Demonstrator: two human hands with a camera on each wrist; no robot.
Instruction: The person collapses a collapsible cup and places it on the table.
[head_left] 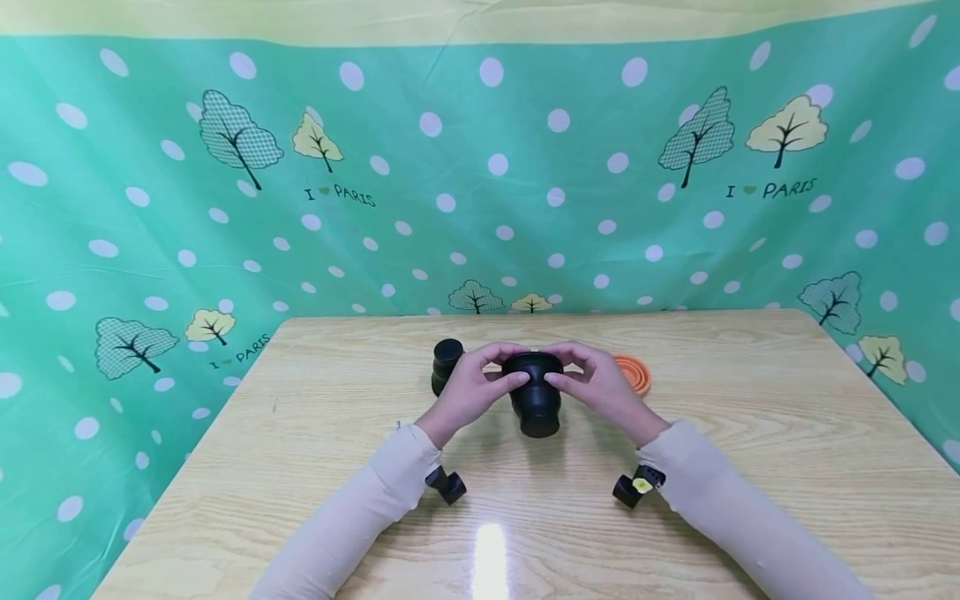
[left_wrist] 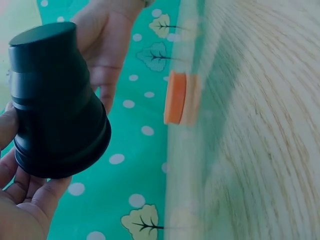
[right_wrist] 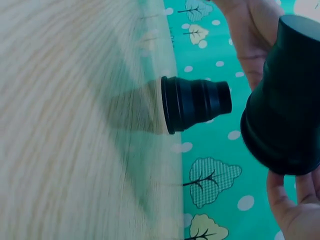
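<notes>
Both hands hold a black stepped cup (head_left: 537, 400) raised above the wood-grain desk (head_left: 300, 433), in front of the person. The cup is tilted, its narrow base toward the person and its wide rim on the far side. The left hand (head_left: 474, 387) and the right hand (head_left: 597, 385) grip it from opposite sides near the rim, their fingers clamped on it, with the thumbs on the near face. Just beyond the left hand, a second black stepped cup (head_left: 447, 354) stands upside down on the desk, wide rim below and narrow base up. Beyond the right hand, an orange ringed disc (head_left: 639, 373) lies flat on the desk, partly hidden by that hand. Each wrist carries a small black camera below a pale sleeve. Behind the desk hangs a green curtain (head_left: 465, 233) with white dots, grey-green and yellow trees and the printed words "I PARIS". A bright light reflection shows on the near part of the desk.
</notes>
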